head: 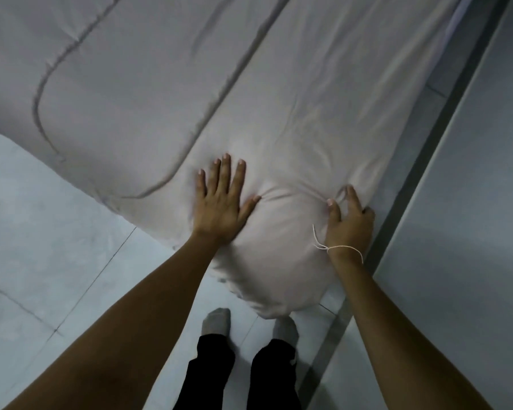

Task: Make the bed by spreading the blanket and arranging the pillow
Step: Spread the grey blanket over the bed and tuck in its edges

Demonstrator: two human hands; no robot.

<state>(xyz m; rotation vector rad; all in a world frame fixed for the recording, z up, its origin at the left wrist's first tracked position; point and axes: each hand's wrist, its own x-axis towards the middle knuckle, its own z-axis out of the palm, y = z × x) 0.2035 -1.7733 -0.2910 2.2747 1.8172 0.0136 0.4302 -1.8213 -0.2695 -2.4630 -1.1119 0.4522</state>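
On blanket (pixel 279 128): both hands, left (pixel 221 202) flat.

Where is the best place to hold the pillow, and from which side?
Probably its two long sides, from the near end. The pillow bulges plump toward the person, with the left hand flat on one side and the right hand on the other.

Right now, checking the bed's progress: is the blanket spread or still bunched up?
Spread, mostly: the blanket lies flat over the bed, though creases gather between the hands, left pressing flat, right.
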